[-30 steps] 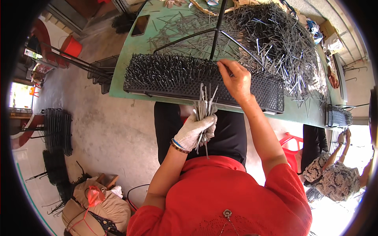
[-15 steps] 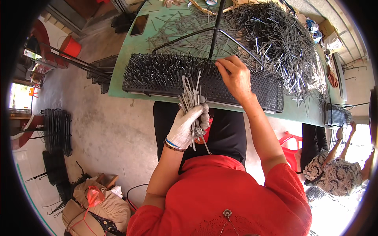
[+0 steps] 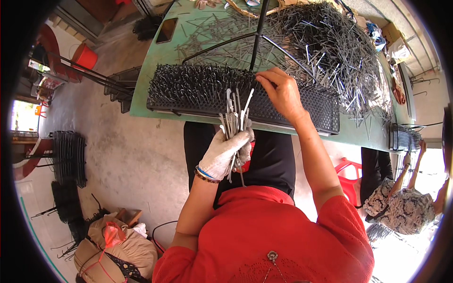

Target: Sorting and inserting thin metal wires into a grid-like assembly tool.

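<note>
My left hand [image 3: 221, 154], in a white work glove, is closed around a bunch of thin grey metal hooks [image 3: 230, 121], their bent ends pointing up toward the table. In front of it, on the table edge, lies a long black perforated metal rack [image 3: 306, 109]. Dark hooks [image 3: 188, 85] stand densely in its left part, while bare holes show on the right. My bare right hand [image 3: 284, 94] is over the rack, at the border of the filled part. Its thumb and index finger are pinched together; whatever is between them is too small to make out.
A large heap of loose hooks [image 3: 325, 47] covers the far right of the green table [image 3: 150, 54]. A black rod frame [image 3: 259, 35] rises behind the rack. A phone [image 3: 167, 30] lies far left. Another person [image 3: 401, 207] works at right, beside a red stool [image 3: 348, 179].
The bunch in my left hand has tilted and shifted slightly right, its tips more spread. My right hand has moved slightly left along the rack, still pinched.
</note>
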`<state>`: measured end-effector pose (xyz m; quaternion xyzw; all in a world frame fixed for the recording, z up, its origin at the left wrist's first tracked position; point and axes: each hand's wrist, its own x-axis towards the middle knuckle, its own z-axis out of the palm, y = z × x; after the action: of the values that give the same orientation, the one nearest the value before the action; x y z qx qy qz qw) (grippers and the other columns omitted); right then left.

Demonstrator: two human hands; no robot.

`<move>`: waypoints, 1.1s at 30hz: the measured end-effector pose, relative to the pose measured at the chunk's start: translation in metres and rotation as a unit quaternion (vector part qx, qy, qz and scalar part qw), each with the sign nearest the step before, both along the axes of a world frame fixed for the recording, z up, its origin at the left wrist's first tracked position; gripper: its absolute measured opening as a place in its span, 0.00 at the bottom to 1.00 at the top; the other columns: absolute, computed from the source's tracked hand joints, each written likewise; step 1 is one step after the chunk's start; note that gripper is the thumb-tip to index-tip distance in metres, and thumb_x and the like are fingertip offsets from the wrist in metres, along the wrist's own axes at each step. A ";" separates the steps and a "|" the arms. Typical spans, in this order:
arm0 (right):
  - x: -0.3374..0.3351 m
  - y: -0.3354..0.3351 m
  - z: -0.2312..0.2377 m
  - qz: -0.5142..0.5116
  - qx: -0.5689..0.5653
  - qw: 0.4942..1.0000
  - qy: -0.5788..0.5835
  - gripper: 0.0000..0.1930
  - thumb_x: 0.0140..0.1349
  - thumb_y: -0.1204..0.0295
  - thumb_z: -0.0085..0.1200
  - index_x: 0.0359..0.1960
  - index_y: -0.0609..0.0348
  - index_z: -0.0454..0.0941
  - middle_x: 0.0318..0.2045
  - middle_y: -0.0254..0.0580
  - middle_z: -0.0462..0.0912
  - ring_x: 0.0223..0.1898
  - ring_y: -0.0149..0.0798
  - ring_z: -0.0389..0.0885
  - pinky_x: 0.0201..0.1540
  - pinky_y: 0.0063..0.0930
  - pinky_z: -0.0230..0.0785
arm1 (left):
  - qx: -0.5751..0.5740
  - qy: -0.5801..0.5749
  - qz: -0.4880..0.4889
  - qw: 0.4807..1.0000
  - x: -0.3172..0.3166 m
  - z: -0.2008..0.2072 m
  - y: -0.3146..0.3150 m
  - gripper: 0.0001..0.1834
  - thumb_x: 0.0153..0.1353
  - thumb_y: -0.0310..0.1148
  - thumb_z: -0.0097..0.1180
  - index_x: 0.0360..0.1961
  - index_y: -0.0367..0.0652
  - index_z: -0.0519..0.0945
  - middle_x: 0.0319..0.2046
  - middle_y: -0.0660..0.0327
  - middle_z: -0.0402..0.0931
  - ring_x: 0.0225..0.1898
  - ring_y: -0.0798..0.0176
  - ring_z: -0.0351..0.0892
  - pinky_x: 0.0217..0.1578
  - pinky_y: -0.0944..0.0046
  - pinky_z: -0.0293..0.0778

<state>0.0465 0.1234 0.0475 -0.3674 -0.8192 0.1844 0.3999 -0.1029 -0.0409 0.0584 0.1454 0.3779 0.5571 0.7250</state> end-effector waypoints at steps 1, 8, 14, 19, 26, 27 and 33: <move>0.000 0.000 0.000 -0.014 -0.002 1.000 -0.005 0.07 0.59 0.75 0.59 0.37 0.64 0.82 0.30 0.47 0.81 0.30 0.46 0.81 0.33 0.32 0.72 | -0.015 0.035 -0.014 0.999 0.001 0.001 0.000 0.10 0.63 0.29 0.57 0.45 0.40 0.75 0.29 0.65 0.78 0.21 0.74 0.75 0.20 0.73 0.72; -0.007 -0.006 -0.003 -0.061 0.038 0.997 -0.042 0.07 0.58 0.74 0.60 0.37 0.62 0.82 0.29 0.46 0.82 0.28 0.49 0.81 0.30 0.34 0.72 | -0.066 0.118 -0.096 0.986 0.001 -0.012 -0.001 0.10 0.61 0.35 0.60 0.36 0.42 0.75 0.22 0.67 0.75 0.19 0.74 0.73 0.21 0.73 0.72; -0.006 -0.003 -0.005 -0.068 0.067 0.995 -0.003 0.07 0.58 0.76 0.59 0.38 0.62 0.81 0.29 0.46 0.81 0.29 0.49 0.81 0.30 0.35 0.73 | -0.065 0.113 -0.083 0.988 -0.004 -0.027 -0.005 0.10 0.61 0.34 0.61 0.40 0.43 0.76 0.24 0.67 0.75 0.20 0.74 0.73 0.20 0.73 0.70; -0.004 -0.006 -0.001 -0.036 0.089 0.994 -0.046 0.07 0.58 0.74 0.58 0.38 0.59 0.81 0.28 0.44 0.79 0.30 0.51 0.80 0.33 0.38 0.73 | -0.035 0.096 -0.073 0.992 -0.010 -0.027 -0.005 0.12 0.61 0.32 0.61 0.44 0.43 0.76 0.23 0.67 0.75 0.19 0.74 0.73 0.19 0.74 0.69; -0.002 -0.006 -0.005 -0.061 0.063 0.996 -0.022 0.08 0.59 0.76 0.58 0.39 0.63 0.81 0.31 0.46 0.81 0.29 0.50 0.81 0.31 0.34 0.73 | -0.007 0.055 -0.013 0.998 -0.019 -0.014 -0.003 0.13 0.61 0.31 0.60 0.46 0.42 0.74 0.27 0.66 0.77 0.20 0.73 0.75 0.19 0.73 0.70; -0.002 -0.007 -0.007 -0.078 0.039 0.996 -0.026 0.08 0.59 0.75 0.58 0.40 0.63 0.81 0.31 0.47 0.81 0.30 0.49 0.81 0.32 0.34 0.73 | -0.006 0.055 -0.012 0.998 -0.019 -0.012 -0.003 0.13 0.61 0.31 0.60 0.46 0.42 0.74 0.27 0.66 0.77 0.20 0.73 0.75 0.19 0.73 0.70; -0.005 -0.016 -0.008 -0.082 0.052 0.995 -0.032 0.09 0.58 0.76 0.59 0.41 0.62 0.81 0.33 0.47 0.81 0.29 0.46 0.81 0.31 0.31 0.73 | 0.022 0.002 0.062 0.998 -0.020 -0.003 -0.004 0.15 0.63 0.30 0.57 0.50 0.42 0.73 0.32 0.64 0.78 0.24 0.71 0.76 0.22 0.71 0.74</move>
<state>0.0419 0.1073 0.0400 -0.4175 -0.8075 0.0962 0.4055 -0.1232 -0.0451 0.0551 0.1391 0.3750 0.6087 0.6852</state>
